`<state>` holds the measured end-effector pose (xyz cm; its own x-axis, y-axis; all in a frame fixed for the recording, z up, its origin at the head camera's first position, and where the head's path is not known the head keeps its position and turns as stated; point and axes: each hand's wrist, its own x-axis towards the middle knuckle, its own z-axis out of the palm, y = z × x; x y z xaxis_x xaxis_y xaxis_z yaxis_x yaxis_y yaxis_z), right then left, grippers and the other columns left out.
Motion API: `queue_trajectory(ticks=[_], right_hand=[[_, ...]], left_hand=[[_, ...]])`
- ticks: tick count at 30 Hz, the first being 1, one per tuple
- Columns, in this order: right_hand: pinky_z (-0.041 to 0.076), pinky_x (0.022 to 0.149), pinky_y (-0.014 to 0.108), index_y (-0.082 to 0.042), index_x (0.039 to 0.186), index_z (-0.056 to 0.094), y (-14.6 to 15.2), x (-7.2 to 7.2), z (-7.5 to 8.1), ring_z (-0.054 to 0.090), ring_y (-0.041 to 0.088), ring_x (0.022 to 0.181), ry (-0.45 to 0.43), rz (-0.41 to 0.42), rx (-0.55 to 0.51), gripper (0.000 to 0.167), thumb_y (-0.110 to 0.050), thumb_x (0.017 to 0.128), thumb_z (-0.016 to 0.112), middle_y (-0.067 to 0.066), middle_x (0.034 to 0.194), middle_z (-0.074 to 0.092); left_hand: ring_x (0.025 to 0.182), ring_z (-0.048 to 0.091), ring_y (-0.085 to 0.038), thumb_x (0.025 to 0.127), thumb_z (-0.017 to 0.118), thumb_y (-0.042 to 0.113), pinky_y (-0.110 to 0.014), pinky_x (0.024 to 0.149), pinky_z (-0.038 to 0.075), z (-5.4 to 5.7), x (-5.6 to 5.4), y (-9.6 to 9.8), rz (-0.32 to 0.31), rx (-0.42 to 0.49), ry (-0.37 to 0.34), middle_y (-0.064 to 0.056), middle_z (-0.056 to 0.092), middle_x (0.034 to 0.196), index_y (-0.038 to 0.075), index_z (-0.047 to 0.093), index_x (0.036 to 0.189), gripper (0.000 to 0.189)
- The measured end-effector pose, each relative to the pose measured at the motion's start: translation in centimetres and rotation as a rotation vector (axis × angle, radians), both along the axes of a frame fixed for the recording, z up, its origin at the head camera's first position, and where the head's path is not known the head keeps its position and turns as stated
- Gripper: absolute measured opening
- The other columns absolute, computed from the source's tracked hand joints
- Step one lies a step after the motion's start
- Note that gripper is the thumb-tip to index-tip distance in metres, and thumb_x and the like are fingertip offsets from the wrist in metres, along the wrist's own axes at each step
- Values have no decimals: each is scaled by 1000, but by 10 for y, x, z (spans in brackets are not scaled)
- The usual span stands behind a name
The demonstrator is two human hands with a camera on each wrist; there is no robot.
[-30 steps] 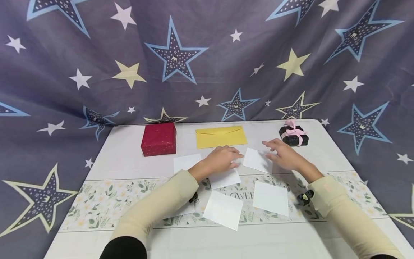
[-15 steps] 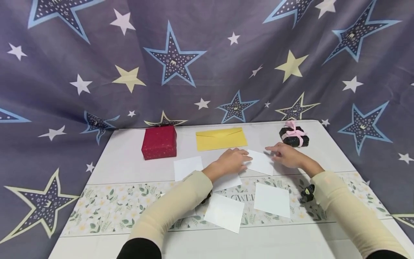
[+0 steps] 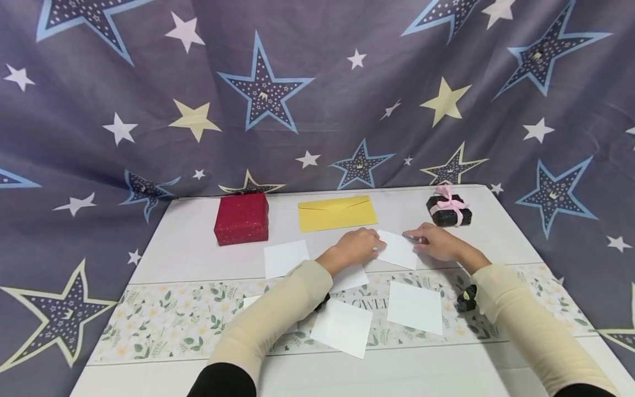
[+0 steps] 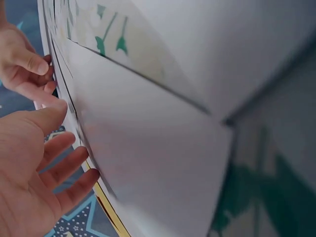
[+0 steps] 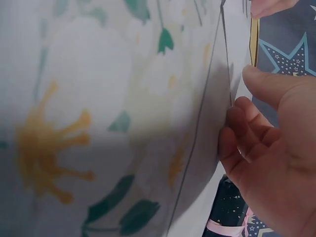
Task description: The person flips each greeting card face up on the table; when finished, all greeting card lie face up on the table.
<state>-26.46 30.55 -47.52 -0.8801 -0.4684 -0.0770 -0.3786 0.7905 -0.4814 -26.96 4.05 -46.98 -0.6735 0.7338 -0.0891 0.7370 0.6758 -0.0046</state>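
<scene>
In the head view my left hand (image 3: 353,249) touches the left edge of a white square card (image 3: 398,251), its fingertips reaching onto it. On the other side, my right hand (image 3: 436,242) has its fingertips at the card's right edge. The card lies flat between the two hands. In the left wrist view the left hand (image 4: 37,168) shows loosely spread fingers. The right wrist view has the right hand (image 5: 269,133) with its thumb stretched out and its other fingers slightly bent at the table surface. Whether either hand pinches the card's edge is not visible.
More white cards lie around: one at the left (image 3: 286,259), one partly under the left wrist (image 3: 350,279), two nearer (image 3: 342,328) (image 3: 414,307). Behind stand a red box (image 3: 241,219), a yellow envelope (image 3: 337,214) and a black gift box (image 3: 448,212) with pink ribbon.
My left hand has moved right, onto the card's left edge. The right hand has come slightly closer to the card's right side. The card lies about where it was.
</scene>
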Motion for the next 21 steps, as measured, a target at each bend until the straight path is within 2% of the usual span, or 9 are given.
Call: queue_trajectory(ticks=[6,10,16,21], right_hand=[[43,79,33,-6,140,62,1,1,-4,48,16,84,-13,-8,22,48,-9,93,70,11,103,57],[45,81,34,-7,140,62,1,2,-4,52,16,87,-29,-28,11,48,-7,93,70,12,106,57],[46,77,32,-6,138,63,0,1,-4,54,18,87,-58,-60,-45,49,-4,90,72,13,106,58],[45,79,32,-7,136,63,-1,0,-5,54,19,90,-74,-75,-45,49,-3,89,73,13,110,59]], left_hand=[[122,62,-21,101,63,34,-32,98,55,1,-1,3,-7,-61,35,0,65,136,27,70,127,28],[123,61,-21,100,64,35,-33,98,55,3,-2,2,23,-45,4,1,64,136,29,70,130,31],[125,59,-19,100,64,34,-33,101,53,3,-3,2,69,-9,-55,4,62,139,31,66,136,36],[125,59,-19,99,65,34,-33,101,53,1,-4,2,75,-2,-66,4,63,139,32,66,136,36]])
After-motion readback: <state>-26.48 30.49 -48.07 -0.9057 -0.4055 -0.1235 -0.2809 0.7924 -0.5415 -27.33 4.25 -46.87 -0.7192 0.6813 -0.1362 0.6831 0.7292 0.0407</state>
